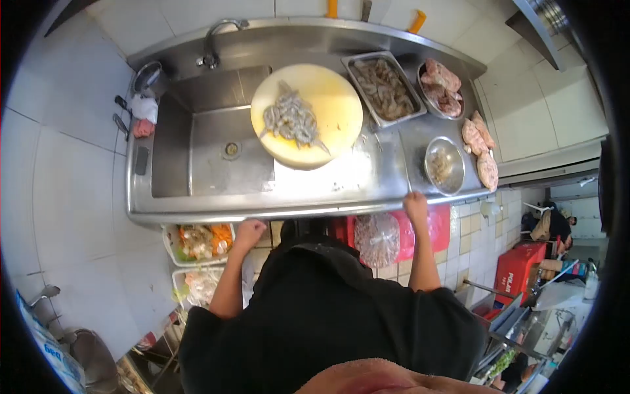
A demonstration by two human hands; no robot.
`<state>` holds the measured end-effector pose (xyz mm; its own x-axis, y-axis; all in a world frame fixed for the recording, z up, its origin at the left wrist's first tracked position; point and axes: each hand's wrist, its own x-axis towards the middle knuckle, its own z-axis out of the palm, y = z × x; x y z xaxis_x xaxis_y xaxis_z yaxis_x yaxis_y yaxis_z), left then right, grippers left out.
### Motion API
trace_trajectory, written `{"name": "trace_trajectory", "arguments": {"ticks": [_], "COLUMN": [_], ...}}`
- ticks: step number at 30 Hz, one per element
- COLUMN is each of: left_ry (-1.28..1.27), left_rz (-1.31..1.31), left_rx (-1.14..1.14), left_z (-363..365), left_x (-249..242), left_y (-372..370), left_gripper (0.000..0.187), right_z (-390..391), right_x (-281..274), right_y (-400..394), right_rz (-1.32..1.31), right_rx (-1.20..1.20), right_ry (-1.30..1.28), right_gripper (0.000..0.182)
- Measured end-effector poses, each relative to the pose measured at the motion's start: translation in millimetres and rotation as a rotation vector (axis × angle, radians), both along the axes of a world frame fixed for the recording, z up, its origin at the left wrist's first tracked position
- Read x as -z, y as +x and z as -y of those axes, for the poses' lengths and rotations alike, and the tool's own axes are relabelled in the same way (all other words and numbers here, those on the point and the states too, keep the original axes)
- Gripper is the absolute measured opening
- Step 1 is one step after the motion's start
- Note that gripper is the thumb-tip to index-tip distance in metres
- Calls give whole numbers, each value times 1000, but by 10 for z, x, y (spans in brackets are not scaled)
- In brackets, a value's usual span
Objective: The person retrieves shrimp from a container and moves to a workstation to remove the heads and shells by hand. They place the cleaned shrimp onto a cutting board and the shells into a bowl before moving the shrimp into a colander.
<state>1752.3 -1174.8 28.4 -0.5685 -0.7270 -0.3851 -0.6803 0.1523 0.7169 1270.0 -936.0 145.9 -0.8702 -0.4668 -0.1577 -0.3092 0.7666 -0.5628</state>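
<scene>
My left hand (251, 233) is loosely curled just below the front edge of the sink counter, with nothing showing in it. At the counter's front edge on the right, my right hand (415, 205) is closed in a fist; I cannot tell what is in it. Nearest to that fist is a steel bowl (431, 172) with some pale bits inside. Across the sink's right side lies a thick round cutting board (341, 108), bearing a pile of peeled grey shrimp (292, 118). Behind it to the right, a steel tray holds dark shrimp (384, 85).
A bowl of raw meat (441, 82) and loose meat pieces (478, 138) occupy the counter's right end. The sink basin (220, 161) and faucet (210, 56) are left. Below are a vegetable scrap bin (200, 243) and a pink crate (438, 226). A person (558, 226) is far right.
</scene>
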Motion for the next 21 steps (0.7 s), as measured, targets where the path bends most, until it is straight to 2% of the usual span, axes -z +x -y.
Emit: {"name": "trace_trajectory", "arguments": {"ticks": [1, 2, 3, 4, 6, 7, 9, 10, 12, 13, 14, 15, 16, 18, 20, 21], "left_ry": [-18, -33, -40, 60, 265, 293, 231, 200, 155, 111, 65, 208, 212, 274, 332, 278], "left_rz": [1, 3, 8, 30, 73, 68, 44, 33, 1, -9, -24, -51, -122, -204, -220, -190], "left_rx": [37, 70, 102, 38, -87, -75, -133, -161, -286, -307, -326, -392, -397, -390, -399, -358], "left_z": [48, 79, 93, 135, 233, 331, 445, 482, 524, 544, 588, 617, 638, 684, 732, 769], "left_x": [-37, -93, -179, -267, -500, -319, -464, -582, -724, -730, -732, -769, -585, -369, -351, -597], "left_y": [-11, -16, -25, -53, -48, 58, 93, 88, 67, 88, 90, 75, 123, 193, 199, 79], "left_gripper": [28, 28, 29, 30, 30, 31, 29, 29, 34, 35, 36, 36, 37, 36, 34, 33], "right_z": [27, 18, 101, 229, 880, 1239, 1956, 2331, 3157, 3572, 3991, 4358, 4686, 5290, 5941, 6173], "right_x": [-107, -76, -61, -66, -523, -738, -1181, -1323, -1254, -1300, -1357, -1435, -1513, -1616, -1540, -1573], "right_y": [91, 113, 55, -29, 45, 24, -14, -32, -229, -296, -351, -373, -368, -345, -416, -387], "right_rz": [69, 37, 80, 119, 236, 332, 531, 631, 994, 1277, 1559, 1671, 1782, 1820, 998, 1280], "right_rx": [55, -15, -52, -94, -101, -148, -284, -345, -357, -308, -256, -199, -133, 13, -489, -358], "right_ry": [-2, -170, -200, -230, -470, -492, -560, -655, -914, -966, -1010, -1040, -1070, -1188, -1231, -1318], "right_gripper": [21, 17, 18, 23, 44, 49, 53, 35, 10, 2, 8, 7, 7, 9, 5, 9]}}
